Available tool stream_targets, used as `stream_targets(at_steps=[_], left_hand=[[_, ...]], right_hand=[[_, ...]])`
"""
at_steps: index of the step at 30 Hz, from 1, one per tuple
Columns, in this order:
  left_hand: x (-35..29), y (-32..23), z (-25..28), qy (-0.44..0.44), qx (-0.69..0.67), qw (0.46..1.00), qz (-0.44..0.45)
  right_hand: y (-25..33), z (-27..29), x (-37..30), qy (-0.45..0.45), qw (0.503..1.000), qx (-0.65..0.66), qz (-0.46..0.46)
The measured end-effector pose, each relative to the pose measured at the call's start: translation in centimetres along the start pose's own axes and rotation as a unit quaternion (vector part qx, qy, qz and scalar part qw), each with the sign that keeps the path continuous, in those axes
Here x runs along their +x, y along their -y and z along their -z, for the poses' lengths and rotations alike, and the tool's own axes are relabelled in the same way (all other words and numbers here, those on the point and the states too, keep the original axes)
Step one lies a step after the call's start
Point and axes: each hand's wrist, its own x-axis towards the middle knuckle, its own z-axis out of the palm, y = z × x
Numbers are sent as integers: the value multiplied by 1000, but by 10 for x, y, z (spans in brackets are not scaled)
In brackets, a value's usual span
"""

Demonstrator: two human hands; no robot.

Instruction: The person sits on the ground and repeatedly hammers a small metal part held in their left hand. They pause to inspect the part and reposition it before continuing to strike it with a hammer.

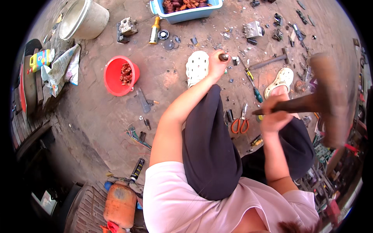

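Note:
My right hand (275,114) is wrapped around the handle of a large hammer (330,97), raised at the right, its head smeared by motion. Beyond my knees, close to the floor, my left hand (217,65) grips a metal rod (223,57) with a round, dark top end. The rod's lower end is hidden. Small metal and plastic bits lie around that hand, beside my white clog (197,65). Between my legs are orange-handled scissors (240,125) and a screwdriver (256,91). A second, smaller hammer (268,61) lies on the floor past them.
A red bucket (110,75) with copper-coloured pieces stands left, and a blue tub (190,16) of copper coils at the far side. Also around me are a whitish bucket (91,21), a yellow bottle (154,31), an orange gas cylinder (119,206) and scattered dark parts (278,34).

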Motion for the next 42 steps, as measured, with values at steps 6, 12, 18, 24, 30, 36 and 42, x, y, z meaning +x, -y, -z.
stream_targets(at_steps=[6, 12, 18, 24, 30, 36, 42], left_hand=[[-1, 7, 1, 48, 49, 998, -13], [-5, -8, 8, 11, -3, 1000, 10], [-11, -1, 9, 100, 4, 992, -72], [7, 0, 22, 49, 36, 997, -38], [20, -22, 32, 16, -97, 989, 110], [48, 9, 42, -30, -93, 989, 107], [44, -5, 32, -74, -166, 977, 115]], right_hand=[[-35, 0, -13, 63, 869, -203, -446], [29, 5, 32, -16, 991, 79, -102], [-81, 1, -48, 126, 829, -364, -405], [-19, 35, -5, -63, 905, -94, -410], [13, 56, 0, -99, 907, -52, -406], [-18, 56, -43, -78, 841, -47, -533], [-36, 57, -64, -60, 810, -7, -584]])
